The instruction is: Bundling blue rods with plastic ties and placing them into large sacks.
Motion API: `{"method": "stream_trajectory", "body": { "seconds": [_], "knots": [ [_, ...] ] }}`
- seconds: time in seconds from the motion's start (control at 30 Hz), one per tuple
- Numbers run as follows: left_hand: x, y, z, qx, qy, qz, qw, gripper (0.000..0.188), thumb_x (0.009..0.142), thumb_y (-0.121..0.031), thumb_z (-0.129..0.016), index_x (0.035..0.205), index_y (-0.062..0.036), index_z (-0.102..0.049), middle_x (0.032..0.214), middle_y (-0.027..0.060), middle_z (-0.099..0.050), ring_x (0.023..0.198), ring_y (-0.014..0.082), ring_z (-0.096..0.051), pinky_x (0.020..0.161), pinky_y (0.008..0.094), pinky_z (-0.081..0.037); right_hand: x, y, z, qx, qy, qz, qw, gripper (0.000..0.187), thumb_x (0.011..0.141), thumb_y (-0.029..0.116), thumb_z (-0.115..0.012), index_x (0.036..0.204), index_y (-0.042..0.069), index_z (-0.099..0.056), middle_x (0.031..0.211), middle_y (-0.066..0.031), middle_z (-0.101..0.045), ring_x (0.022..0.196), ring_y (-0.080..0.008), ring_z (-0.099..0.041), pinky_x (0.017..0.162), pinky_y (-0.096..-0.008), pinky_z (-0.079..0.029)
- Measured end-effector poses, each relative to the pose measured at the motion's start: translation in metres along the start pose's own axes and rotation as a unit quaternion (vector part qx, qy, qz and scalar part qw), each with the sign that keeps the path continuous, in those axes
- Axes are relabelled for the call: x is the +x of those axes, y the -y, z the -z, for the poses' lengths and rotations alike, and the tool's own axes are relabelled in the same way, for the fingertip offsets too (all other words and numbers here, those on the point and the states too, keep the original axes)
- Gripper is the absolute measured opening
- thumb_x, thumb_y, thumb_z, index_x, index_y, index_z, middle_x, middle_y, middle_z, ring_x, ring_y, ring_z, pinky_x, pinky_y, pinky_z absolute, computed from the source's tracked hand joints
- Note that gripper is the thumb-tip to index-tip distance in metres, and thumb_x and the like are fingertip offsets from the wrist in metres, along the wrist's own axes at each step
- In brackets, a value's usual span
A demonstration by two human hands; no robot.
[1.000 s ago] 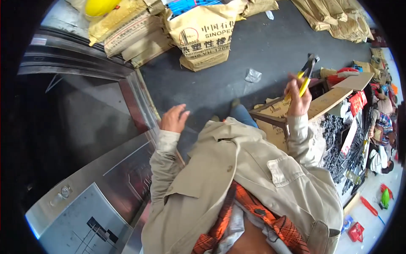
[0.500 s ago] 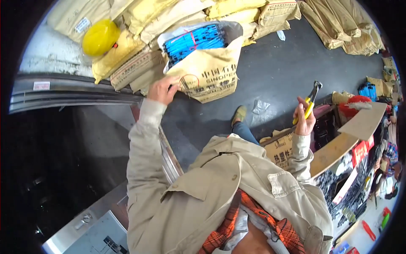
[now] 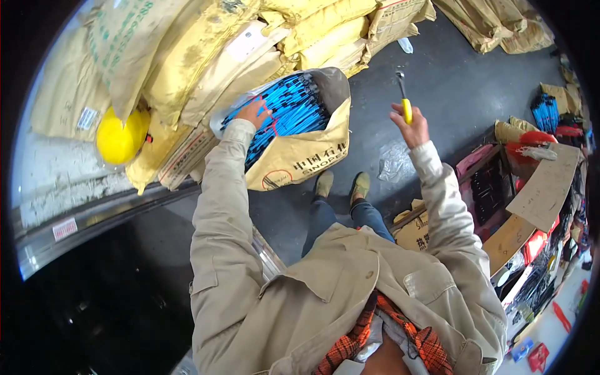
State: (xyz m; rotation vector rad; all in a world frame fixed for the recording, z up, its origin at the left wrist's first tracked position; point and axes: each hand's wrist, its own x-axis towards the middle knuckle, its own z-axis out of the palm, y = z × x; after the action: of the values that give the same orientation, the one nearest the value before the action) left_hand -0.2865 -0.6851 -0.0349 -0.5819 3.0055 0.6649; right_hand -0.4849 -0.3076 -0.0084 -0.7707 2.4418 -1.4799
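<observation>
A tan paper sack (image 3: 317,142) stands with its mouth wide, filled with thin blue strips (image 3: 297,103) that have black ends. A red tie (image 3: 274,125) runs across the bundle of blue strips. My left hand (image 3: 252,115) reaches into the sack at its left side, its fingers curled on the bundle beside the tie. Held out over the floor at the right, my right hand (image 3: 412,128) is closed round end-cutting pliers (image 3: 407,111) with yellow handles. Their metal head points away from me, and the fingers partly hide the handles.
Yellow and tan sacks (image 3: 206,59) are stacked behind the open sack. A yellow helmet (image 3: 120,139) rests at the left by a metal ledge (image 3: 94,209). Clear plastic (image 3: 392,161) lies on the dark floor. Cardboard (image 3: 545,187) and crates stand at the right.
My left hand has gone from the sack's outer front edge to the blue bundle inside. My right hand has moved forward and left with the pliers. More of the sack's inside shows now.
</observation>
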Motion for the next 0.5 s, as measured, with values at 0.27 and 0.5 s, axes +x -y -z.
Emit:
{"method": "stream_trajectory", "body": {
  "seconds": [0.27, 0.5],
  "knots": [
    [-0.086, 0.051, 0.017, -0.107, -0.329, 0.268, 0.899, 0.067, 0.068, -0.034, -0.068, 0.117, 0.0039, -0.043, 0.109, 0.0222, -0.050, 0.094, 0.0329, -0.051, 0.082, 0.0361, -0.042, 0.009, -0.024, -0.056, -0.038, -0.050, -0.131, 0.989, 0.026, 0.075, 0.023, -0.065, 0.093, 0.004, -0.064, 0.075, -0.0063, -0.050, 0.063, -0.0147, -0.048, 0.058, -0.0249, -0.041],
    [-0.078, 0.015, 0.014, -0.053, -0.224, 0.155, 0.961, 0.061, 0.069, -0.030, -0.066, 0.116, 0.0016, -0.043, 0.107, 0.0185, -0.051, 0.092, 0.0342, -0.051, 0.081, 0.0365, -0.042, 0.069, -0.014, -0.114, -0.159, -0.059, -0.160, 0.973, 0.034, 0.072, 0.033, -0.065, 0.091, 0.005, -0.064, 0.079, -0.0105, -0.053, 0.062, -0.0209, -0.052, 0.058, -0.0312, -0.043]
  ]
}}
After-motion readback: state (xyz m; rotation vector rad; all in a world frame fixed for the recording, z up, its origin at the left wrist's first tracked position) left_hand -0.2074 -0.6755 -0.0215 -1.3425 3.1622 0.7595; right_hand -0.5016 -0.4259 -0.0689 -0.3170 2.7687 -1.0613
